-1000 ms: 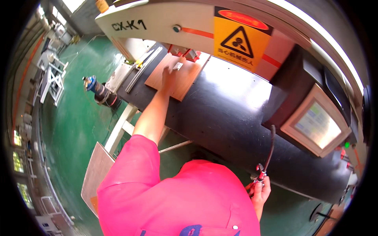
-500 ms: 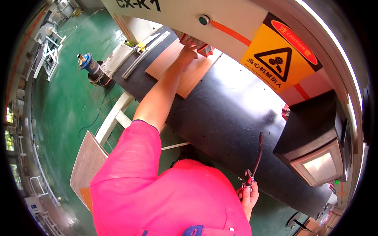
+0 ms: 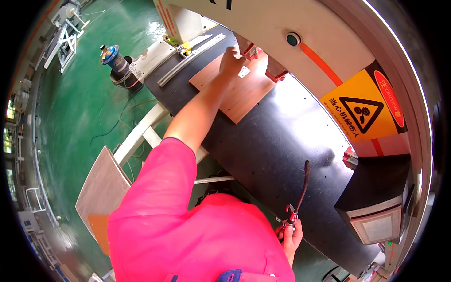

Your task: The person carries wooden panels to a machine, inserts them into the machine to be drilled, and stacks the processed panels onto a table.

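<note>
My left hand (image 3: 231, 62) is stretched over the far part of a reddish-brown wood-grain board (image 3: 230, 99) lying on a black machine table (image 3: 277, 127). A small white label (image 3: 244, 72) shows on the board beside this hand. Just right of its fingertips is a red clamp-like part (image 3: 252, 51) under the machine's beam; the fingers are too small and partly hidden to tell their grip. Low on the right, my right hand (image 3: 292, 235) is closed around a red and silver air gun (image 3: 291, 218). Its long, dark, slightly bent tube (image 3: 305, 185) points up over the table.
Above the table runs a white machine beam (image 3: 263, 23) with a green button and a yellow warning sign (image 3: 364, 108). A black-housed screen (image 3: 378, 225) juts out at right. Metal strips (image 3: 190, 60) lie at the table's left end. A blue-topped canister (image 3: 112, 58) stands on the green floor.
The view has turned and shifted. My left hand has drawn back slightly from under the beam, and the white label on the board now shows. My right hand keeps holding the air gun.
</note>
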{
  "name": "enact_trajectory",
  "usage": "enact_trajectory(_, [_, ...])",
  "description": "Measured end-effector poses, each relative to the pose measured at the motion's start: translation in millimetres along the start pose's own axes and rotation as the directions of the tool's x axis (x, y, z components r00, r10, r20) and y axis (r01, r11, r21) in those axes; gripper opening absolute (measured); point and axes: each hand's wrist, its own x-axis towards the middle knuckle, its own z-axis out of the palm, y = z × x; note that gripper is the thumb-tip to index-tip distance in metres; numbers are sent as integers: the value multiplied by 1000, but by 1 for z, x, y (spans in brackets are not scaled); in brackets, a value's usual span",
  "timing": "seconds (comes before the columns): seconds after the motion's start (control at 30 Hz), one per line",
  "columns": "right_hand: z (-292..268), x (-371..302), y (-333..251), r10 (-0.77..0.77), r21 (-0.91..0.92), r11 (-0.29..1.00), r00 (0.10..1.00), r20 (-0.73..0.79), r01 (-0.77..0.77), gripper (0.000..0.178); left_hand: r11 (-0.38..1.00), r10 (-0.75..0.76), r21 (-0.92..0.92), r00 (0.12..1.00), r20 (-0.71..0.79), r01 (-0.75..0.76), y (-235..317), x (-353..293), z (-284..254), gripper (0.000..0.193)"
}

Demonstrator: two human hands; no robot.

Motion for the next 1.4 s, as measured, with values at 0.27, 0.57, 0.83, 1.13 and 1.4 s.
enact_trajectory(0.27, [10, -3, 3, 58, -36, 998, 998, -37, -59, 28, 969, 64, 235, 997, 43, -72, 54, 17, -9, 64])
enact_trajectory(0.57, [10, -14, -5, -2, -148, 989, 991, -135, -18, 31, 938, 167, 315, 985, -35, -148, 34, 29, -5, 69])
enact_trajectory(0.83, [-8, -50, -4, -6, -94, 995, 944, -330, -27, 33, 901, 298, 362, 947, -122, -238, 33, 28, -20, 61])
enact_trajectory(1.13, [-18, -29, -9, -1, -165, 986, 972, -234, -39, 36, 858, 344, 432, 936, -78, -279, 32, 32, -13, 58])
enact_trajectory(1.4, [-30, -49, -7, 60, -96, 991, 951, -303, -93, 36, 830, 392, 444, 919, -30, -339, 32, 42, -30, 55])
